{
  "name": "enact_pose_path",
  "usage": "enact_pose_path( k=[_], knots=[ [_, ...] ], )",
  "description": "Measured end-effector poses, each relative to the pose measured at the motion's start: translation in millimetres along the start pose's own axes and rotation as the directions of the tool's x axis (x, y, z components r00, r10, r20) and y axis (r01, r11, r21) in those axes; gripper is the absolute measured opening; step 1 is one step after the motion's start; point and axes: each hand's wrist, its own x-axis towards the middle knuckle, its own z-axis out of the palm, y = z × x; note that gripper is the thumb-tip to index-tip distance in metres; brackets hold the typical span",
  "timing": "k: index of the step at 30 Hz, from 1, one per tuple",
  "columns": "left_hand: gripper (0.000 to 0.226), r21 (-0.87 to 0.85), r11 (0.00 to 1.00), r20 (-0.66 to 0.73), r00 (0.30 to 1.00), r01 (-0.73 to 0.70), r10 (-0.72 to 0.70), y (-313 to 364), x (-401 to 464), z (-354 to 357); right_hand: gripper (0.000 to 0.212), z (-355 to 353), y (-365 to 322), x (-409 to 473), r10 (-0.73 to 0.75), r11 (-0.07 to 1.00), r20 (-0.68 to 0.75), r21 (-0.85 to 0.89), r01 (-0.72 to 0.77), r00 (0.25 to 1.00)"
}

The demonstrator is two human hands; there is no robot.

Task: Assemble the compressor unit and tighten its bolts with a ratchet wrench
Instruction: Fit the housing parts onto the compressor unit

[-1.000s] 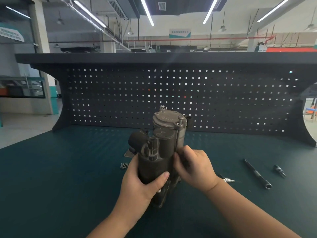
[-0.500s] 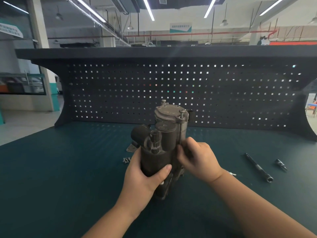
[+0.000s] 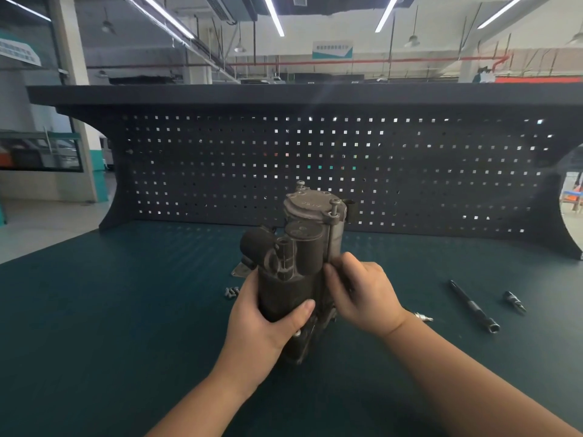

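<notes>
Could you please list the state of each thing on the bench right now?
compressor unit: upright, held by both hands
left hand: gripping the body
right hand: fingers at a long bolt
loose bolts: lying on mat
extension bar: lying flat, untouched

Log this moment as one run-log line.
left hand: grips upright dark grey metal compressor unit | right hand: pinches long side bolt | black extension bar: on green mat

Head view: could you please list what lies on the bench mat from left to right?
Loose bolts → compressor unit held by both hands → small bit → long black extension bar → short socket piece.
</notes>
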Motion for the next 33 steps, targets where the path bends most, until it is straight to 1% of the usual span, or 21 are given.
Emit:
enact_pose_path(
  k=[4,15,18,20,22,24,28,33],
  knots=[
    [0.051,0.004,1.000,0.001,1.000,0.003,-0.003,-2,0,0,0.033,-1,-3,-2,0.028,1.000,0.004,0.008,-0.028,1.000],
    [0.049,-0.004,1.000,-0.016,1.000,-0.018,0.017,-2,0,1,0.034,-8,-12,-3,0.065,0.998,0.057,-0.024,-0.064,0.996],
    [0.055,0.003,1.000,-0.024,0.999,-0.025,0.025,0,-1,1,0.030,-10,-14,-6,0.143,0.990,0.090,-0.018,-0.142,0.986],
    [0.056,0.017,1.000,-0.030,0.999,-0.026,0.027,0,0,2,0.025,-9,-18,-9,0.236,0.969,0.114,0.047,-0.242,0.965],
    [0.053,0.036,0.999,-0.033,0.999,-0.030,0.031,0,0,2,0.024,-8,-23,-10,0.301,0.946,0.127,0.087,-0.313,0.945],
    [0.049,0.041,0.999,-0.036,0.999,-0.033,0.035,0,-1,3,0.027,-6,-28,-12,0.340,0.933,0.118,0.083,-0.351,0.933],
    [0.047,0.038,0.998,-0.059,0.997,-0.047,0.049,1,-5,8,0.020,-3,-35,-16,0.441,0.890,0.089,0.081,-0.448,0.893],
    [0.049,0.037,0.999,-0.064,0.997,-0.040,0.042,-1,-5,8,0.016,-2,-34,-17,0.530,0.811,0.111,0.225,-0.541,0.841]
  ],
)
